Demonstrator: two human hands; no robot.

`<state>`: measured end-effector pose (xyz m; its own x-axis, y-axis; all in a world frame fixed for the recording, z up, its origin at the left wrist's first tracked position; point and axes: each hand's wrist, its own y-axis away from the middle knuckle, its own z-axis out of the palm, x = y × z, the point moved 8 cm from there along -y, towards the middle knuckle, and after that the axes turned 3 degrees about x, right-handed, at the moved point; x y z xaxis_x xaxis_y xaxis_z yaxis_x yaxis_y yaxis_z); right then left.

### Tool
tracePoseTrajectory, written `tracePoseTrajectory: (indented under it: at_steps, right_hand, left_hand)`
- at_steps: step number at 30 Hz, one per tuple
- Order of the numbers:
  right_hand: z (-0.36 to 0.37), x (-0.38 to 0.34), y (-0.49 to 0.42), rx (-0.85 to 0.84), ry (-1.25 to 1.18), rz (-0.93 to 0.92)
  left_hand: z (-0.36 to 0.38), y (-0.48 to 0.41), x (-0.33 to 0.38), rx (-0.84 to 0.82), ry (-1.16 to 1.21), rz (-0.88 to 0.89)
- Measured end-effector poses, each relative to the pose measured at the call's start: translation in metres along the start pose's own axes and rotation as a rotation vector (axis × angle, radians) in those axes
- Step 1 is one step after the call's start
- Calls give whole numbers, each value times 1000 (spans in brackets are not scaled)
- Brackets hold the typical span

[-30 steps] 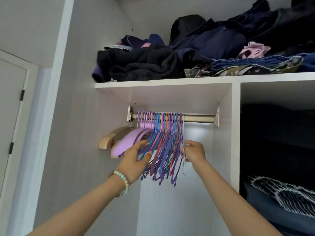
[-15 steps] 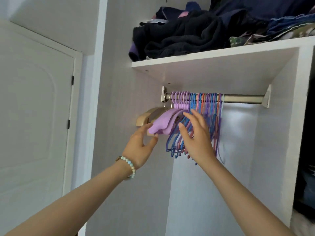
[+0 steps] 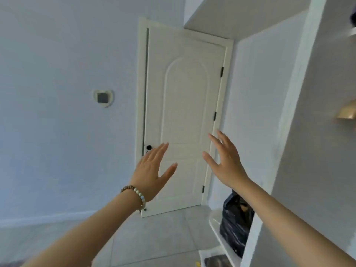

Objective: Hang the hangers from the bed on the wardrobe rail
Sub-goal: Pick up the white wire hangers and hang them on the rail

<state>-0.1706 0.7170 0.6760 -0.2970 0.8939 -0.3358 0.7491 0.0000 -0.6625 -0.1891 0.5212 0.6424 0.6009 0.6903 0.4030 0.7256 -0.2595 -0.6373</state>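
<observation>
Wall [image 3: 57, 132]: one, pale blue-grey, filling the left half of the view.
Door [image 3: 185, 112]: one, white, arched panel, closed in its frame, centre.
Wardrobe [image 3: 317, 151]: one, white, side panel seen edge-on along the right; inside mostly out of frame.
Floor [image 3: 154, 237]: grey tiles, below the door.
Left hand [image 3: 152, 170]: one, bare, raised in front of the door's lower half; fingers straight and close together, thumb splayed out; holding nothing, touching nothing.
Right hand [image 3: 227, 162]: one, bare, raised beside the door's hinge edge; fingers straight and fanned apart, thumb pointing toward the left hand; holding nothing. Clear gap between the two hands.
Bag [image 3: 235, 224]: one, black, glossy, standing on a low white ledge [image 3: 214, 222] at the wardrobe's foot, partly behind the right forearm.
Hanger [image 3: 346, 112]: one end only, tan, blurred, inside the wardrobe at the far right edge, cut off by the frame; well apart from both hands.
Switch [image 3: 103, 97]: one, dark square in a cream heart-shaped plate, on the wall left of the door.
Bracelet [image 3: 137, 195]: one, beaded, brown and pale beads, on the left wrist.
Hinges [image 3: 222, 71]: three, black, down the door's right edge.
Knob [image 3: 149, 147]: one, black, at the door's left edge, just beside the left fingertips.
</observation>
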Motion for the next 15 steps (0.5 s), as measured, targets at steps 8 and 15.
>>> tracePoseTrajectory:
  at_steps: [8,15]
  right_hand:
    - [253,-179,77,-386,-186,-91]
    - [430,-282,195,-717,-202,-183]
  left_hand:
    - [-105,208,-250,-142,-334,-474]
    - [-140,396,-382,-287,-459,-845]
